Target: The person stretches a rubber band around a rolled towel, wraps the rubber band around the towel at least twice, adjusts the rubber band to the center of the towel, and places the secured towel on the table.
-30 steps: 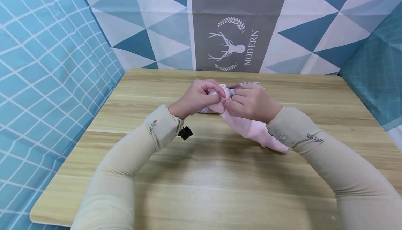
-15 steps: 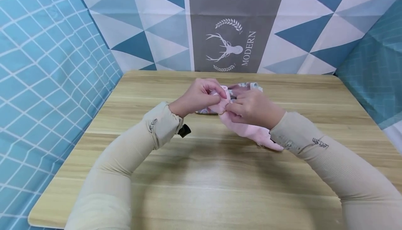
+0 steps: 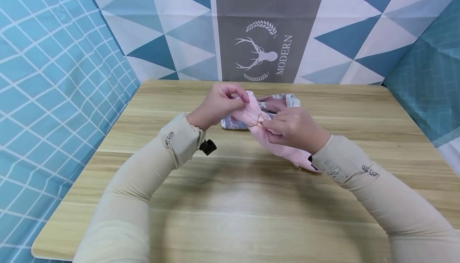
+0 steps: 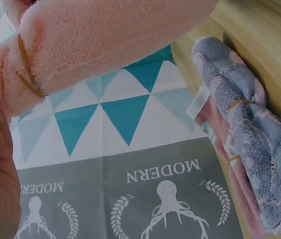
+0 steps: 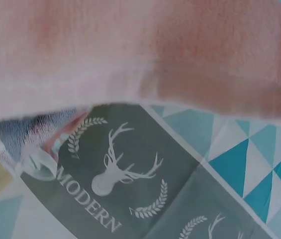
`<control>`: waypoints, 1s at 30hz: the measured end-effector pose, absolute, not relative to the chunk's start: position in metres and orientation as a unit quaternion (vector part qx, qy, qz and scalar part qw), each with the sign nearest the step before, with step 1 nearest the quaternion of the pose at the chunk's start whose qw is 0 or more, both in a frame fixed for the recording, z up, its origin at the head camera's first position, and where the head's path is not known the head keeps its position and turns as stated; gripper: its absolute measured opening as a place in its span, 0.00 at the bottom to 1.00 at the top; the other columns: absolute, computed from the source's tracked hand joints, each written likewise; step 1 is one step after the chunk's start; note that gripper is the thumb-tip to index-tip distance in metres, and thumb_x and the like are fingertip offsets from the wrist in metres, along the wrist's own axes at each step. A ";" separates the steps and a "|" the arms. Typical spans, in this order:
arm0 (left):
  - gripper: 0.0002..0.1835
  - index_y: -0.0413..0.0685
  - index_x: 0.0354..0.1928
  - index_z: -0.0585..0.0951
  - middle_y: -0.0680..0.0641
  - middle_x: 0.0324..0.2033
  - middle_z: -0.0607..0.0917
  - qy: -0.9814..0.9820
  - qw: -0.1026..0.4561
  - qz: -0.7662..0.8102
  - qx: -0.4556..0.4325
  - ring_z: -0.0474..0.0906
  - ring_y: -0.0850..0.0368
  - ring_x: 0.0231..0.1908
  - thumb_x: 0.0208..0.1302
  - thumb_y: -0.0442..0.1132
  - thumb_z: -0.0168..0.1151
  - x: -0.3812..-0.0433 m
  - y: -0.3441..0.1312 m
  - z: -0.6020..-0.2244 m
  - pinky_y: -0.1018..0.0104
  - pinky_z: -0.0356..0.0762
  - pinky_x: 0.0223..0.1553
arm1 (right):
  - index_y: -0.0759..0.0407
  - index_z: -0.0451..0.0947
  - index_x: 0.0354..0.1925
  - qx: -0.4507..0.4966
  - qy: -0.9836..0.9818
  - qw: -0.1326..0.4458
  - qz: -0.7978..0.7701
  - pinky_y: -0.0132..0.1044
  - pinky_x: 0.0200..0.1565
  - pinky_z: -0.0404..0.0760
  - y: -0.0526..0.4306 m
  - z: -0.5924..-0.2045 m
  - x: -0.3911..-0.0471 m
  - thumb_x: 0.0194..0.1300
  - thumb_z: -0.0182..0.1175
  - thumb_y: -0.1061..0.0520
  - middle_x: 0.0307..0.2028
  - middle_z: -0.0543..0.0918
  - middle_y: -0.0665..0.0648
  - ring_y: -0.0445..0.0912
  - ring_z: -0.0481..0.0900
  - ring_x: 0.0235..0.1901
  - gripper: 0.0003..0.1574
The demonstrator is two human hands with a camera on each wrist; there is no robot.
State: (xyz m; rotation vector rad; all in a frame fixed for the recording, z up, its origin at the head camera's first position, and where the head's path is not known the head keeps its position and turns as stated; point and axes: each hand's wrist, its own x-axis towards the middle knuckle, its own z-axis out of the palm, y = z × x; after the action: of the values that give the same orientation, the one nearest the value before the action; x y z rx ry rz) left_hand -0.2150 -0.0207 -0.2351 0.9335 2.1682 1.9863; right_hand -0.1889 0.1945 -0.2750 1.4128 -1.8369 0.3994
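A pink towel (image 3: pixel 274 145), rolled lengthwise, slants across the middle of the table in the head view. My left hand (image 3: pixel 221 104) pinches its upper left end. Around the roll near that end goes a thin tan rubber band (image 4: pixel 28 64), its strands crossing. With bent fingers and thumb, my right hand (image 3: pixel 292 129) pinches the rubber band at the towel's side; the exact fingertip contact is partly hidden. In the right wrist view the pink towel (image 5: pixel 140 55) fills the upper part and conceals the fingers.
Behind the hands lie a rolled blue-grey patterned towel (image 4: pixel 252 134) and a dusty-pink patterned one (image 4: pixel 225 144), each with a band. They rest on the wooden table (image 3: pixel 230 215) near its back edge. A printed geometric backdrop (image 3: pixel 190 27) rises behind, and a blue checked sheet (image 3: pixel 54 95) hangs at left.
My left hand has moved slightly left and up, drawing the towel's end out straighter. The hands are farther apart, and the rubber band now shows between them.
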 end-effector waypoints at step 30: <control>0.08 0.36 0.35 0.82 0.43 0.31 0.81 0.659 -0.095 0.400 0.630 0.73 0.56 0.30 0.52 0.22 0.67 -0.215 -0.024 -0.227 0.68 0.73 0.31 | 0.70 0.77 0.33 0.521 -0.680 0.181 0.483 0.27 0.28 0.68 0.197 -0.268 -0.194 0.68 0.56 0.50 0.28 0.78 0.49 0.37 0.69 0.27 0.21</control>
State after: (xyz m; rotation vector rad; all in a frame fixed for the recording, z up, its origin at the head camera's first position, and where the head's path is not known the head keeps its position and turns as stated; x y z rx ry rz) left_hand -0.2149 -0.0241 -0.2268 2.1086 2.2049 1.3405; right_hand -0.1942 0.1973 -0.2678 1.4715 -1.9197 1.3655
